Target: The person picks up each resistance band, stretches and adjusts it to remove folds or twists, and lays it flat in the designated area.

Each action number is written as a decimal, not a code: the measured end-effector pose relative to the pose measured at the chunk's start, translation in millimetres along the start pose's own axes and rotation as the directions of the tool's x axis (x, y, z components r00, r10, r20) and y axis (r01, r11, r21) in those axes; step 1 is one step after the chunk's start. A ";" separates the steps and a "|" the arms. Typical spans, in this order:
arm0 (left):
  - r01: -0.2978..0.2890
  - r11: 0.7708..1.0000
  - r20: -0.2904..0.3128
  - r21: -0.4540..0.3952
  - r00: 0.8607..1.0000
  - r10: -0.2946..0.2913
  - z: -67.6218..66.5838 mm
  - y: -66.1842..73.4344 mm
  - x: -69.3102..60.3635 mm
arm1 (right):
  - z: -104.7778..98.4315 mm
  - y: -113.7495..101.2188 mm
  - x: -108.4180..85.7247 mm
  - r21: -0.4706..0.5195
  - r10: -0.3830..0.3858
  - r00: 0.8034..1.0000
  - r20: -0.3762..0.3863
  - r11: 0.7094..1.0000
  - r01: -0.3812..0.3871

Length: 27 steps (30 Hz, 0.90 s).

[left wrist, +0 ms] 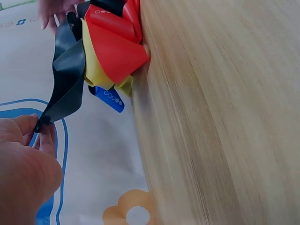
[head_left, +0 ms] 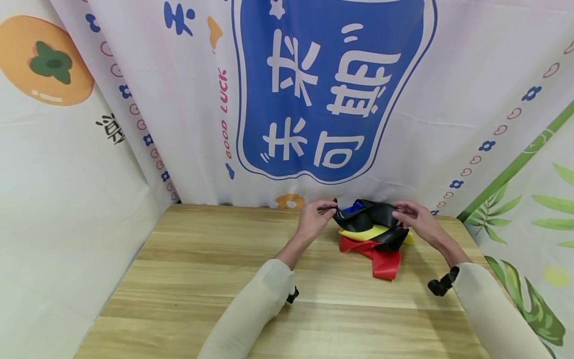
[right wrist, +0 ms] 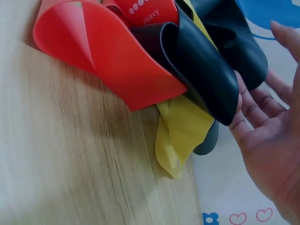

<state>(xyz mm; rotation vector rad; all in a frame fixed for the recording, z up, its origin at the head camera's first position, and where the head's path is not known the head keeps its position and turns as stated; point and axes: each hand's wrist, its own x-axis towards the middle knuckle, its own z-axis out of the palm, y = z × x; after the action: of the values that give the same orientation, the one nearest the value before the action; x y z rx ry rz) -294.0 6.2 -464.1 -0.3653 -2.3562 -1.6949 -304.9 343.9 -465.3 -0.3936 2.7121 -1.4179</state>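
Observation:
A heap of flat rubber resistance bands lies at the back of the table. My left hand pinches the edge of a black resistance band between thumb and fingers and draws it out to the left. At the heap's right side is my right hand, its thumb apart and its fingers extended against the black bands. Below the black loops are a yellow band and a red band, which carries the print "Heavy" in the right wrist view. Part of a blue band peeks out; the rest of it is hidden.
The wooden table ends right behind the bands at a printed cloth backdrop. Patterned cloth also hangs on the left and right. Black straps circle both wrists.

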 end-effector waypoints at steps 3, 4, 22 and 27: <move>0.000 1.000 -0.011 -0.007 1.000 0.000 -1.4 -1.0 -0.5 | 1.5 -0.7 2.3 0.009 0.018 1.000 -0.006 1.000 -0.018; -0.002 1.000 -0.013 -0.013 1.000 0.002 -2.0 -1.5 -0.7 | 2.1 -0.6 3.4 0.019 0.025 1.000 -0.009 1.000 -0.024; -0.051 0.999 -0.061 -0.004 0.997 0.051 -13.1 -2.5 -4.0 | -0.4 3.6 11.7 -0.064 0.078 0.991 0.107 0.995 -0.071; -0.074 0.997 -0.064 -0.023 0.995 0.073 -16.3 0.7 -4.4 | -0.5 0.9 13.8 -0.078 0.099 0.986 0.135 0.993 -0.089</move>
<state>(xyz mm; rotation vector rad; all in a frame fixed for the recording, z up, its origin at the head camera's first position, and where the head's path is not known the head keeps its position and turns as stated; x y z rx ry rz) -289.2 -9.4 -459.7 -0.3924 -2.2506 -1.6794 -318.5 341.4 -464.9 -0.3490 2.6378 -1.2242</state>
